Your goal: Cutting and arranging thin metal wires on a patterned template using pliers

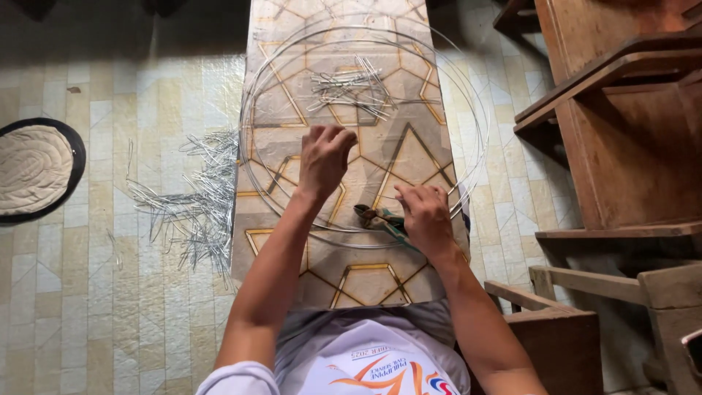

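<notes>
Nearest: person's white shirt [365,362] w/ orange print, both forearms reaching fwd over a narrow tabletop [365,281] patterned in tan w/ gold star and hexagon lines.

Right hand [426,219] lies palm down near the tabletop's right edge, grip pressed down on the wire there; fingers curled, can't tell exactly what they pinch. Just left of it, touching the hand, pliers [376,218] w/ greenish handles lie on the tabletop.

Left hand [324,159] a bit farther out, centre of tabletop, grip closed in a loose fist, knuckles up; seems to hold thin wire but too fine to be sure.

Both hands sit inside/on big wire hoops [256,183], several stacked rings overhanging both tabletop edges.

Farther: pile of short cut wire pieces [351,89] inside the hoops.

On the tiled floor [110,292] left: scatter of more wire offcuts [194,205], and a round quilted mat [33,170] w/ dark rim at far left. Right: wooden furniture [621,146].
</notes>
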